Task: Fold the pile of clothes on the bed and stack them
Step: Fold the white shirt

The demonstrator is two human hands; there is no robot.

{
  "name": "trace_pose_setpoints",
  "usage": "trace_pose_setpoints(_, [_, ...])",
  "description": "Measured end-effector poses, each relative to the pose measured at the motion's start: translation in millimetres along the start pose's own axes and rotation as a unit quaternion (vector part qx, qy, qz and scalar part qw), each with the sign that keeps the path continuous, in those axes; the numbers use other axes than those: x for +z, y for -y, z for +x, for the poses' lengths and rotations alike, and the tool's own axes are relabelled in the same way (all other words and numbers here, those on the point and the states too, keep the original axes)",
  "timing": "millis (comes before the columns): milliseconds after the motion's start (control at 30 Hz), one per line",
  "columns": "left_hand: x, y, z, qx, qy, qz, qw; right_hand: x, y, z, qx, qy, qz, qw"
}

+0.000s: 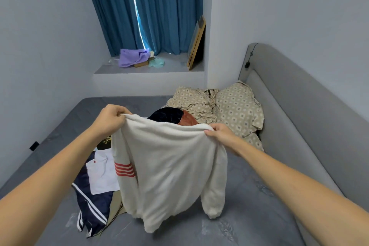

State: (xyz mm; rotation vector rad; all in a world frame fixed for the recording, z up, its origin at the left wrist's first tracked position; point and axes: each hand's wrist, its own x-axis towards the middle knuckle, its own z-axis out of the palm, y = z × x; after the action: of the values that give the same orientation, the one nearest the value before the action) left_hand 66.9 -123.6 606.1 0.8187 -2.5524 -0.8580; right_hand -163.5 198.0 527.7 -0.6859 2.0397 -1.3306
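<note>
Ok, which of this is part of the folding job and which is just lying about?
Job:
white sweater, held up by left hand and right hand
pile of clothes on the bed

Lying about:
patterned pillows
purple bag on the ledge
wooden frame

Head view looks down, close, over bed [249, 195].

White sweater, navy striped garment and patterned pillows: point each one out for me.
white sweater [169, 166], head view, middle of its hanging body.
navy striped garment [93, 203], head view, dark panel beside the white stripes.
patterned pillows [237, 108], head view, face of the right pillow.
</note>
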Motion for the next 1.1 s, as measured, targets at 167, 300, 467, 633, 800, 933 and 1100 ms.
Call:
trace_pose_setpoints(167, [7, 23, -2, 0.005, 0.072, 0.063, 0.995, -28, 45, 9, -0.051, 0.002, -0.069, 0.996])
trace_pose_setpoints(300, [15, 32, 1, -0.031, 0.076, -0.04, 0.996, -40, 79, 9, -0.068, 0.014, -0.117, 0.991])
trace_pose_setpoints(467, [14, 15, 2, -0.087, 0.092, -0.221, 0.967, -55, 116, 13, -0.096, -0.024, -0.138, 0.986])
trace_pose_setpoints(633, [-2, 15, 16, -0.034, 0.245, -0.17, 0.954, -67, 137, 10, -0.096, -0.013, -0.194, 0.976])
trace_pose_setpoints(800, [-15, 14, 40, 0.008, 0.347, -0.087, 0.934, -76, 131, 10, -0.084, 0.001, -0.241, 0.967])
trace_pose_setpoints(933, [-19, 12, 60, 0.041, 0.355, -0.068, 0.931, -80, 119, 12, -0.091, 0.021, -0.242, 0.966])
trace_pose_setpoints(1100, [-2, 4, 90, 0.079, 0.342, -0.058, 0.934, -89, 94, 29, -0.047, 0.056, -0.281, 0.957])
